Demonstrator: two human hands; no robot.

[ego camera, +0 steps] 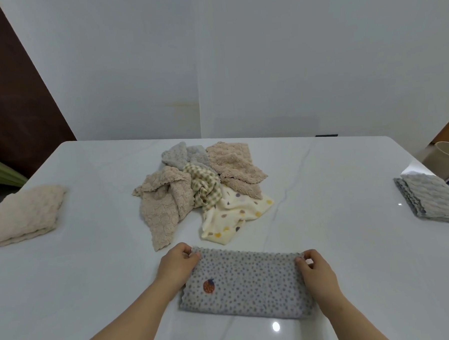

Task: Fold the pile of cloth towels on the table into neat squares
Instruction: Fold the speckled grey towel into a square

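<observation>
1. Head view is showing the left hand (177,266) and the right hand (315,267) working well apart. Each is pinching a far corner of a grey, dark-dotted fleece towel with scalloped edges (245,285), the left at its 10 o'clock corner and the right at its 2 o'clock corner.
2. That towel is lying flat at 6 o'clock on the white marble-look table (93,267), nearest the person. It is forming a wide rectangle, apparently doubled, with a small red fruit patch (209,286) sitting on its left half.
3. Judging by this shape, the first fold is being squared up. A side-to-side fold is probably waiting before this one becomes a square.
4. Just beyond it, at 12 o'clock, a loose heap of crumpled towels (201,189) is waiting unfolded. It is holding fluffy beige pieces, a green-checked one, a cream one with coloured spots and a fluffy grey one at the back.
5. At 9 o'clock a folded fluffy beige towel (25,214) is resting near the table edge, well apart from the heap.
6. At 3 o'clock a folded ribbed grey towel (433,200) is lying likewise. I cannot tell whether either bundle is holding one towel or several.
7. Overall the job is looking under halfway done, with two bundles finished, one towel in hand, and the heap of roughly five or more remaining.
</observation>
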